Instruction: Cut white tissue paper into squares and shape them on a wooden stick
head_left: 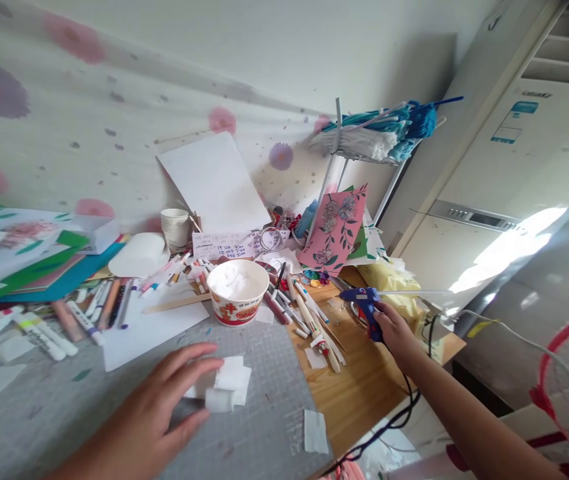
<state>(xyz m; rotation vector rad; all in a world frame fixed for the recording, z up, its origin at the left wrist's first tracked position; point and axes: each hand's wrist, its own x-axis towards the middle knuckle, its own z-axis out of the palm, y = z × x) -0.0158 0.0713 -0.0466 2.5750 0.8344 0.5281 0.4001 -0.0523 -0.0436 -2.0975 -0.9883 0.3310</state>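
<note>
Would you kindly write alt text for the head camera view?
A person's right hand holds a blue glue gun over a wooden tabletop. The open left hand is near small white pieces on a gray cutting mat, with a red-and-white bowl beyond.

The glue gun (364, 301) is smooth plastic, the white scraps (232, 380) look papery (and dull), and the table (359, 377) is wood.

Blue glue gun (364, 299) — partly hidden; red hoop (543, 370) — cut off by the right edge.
</note>
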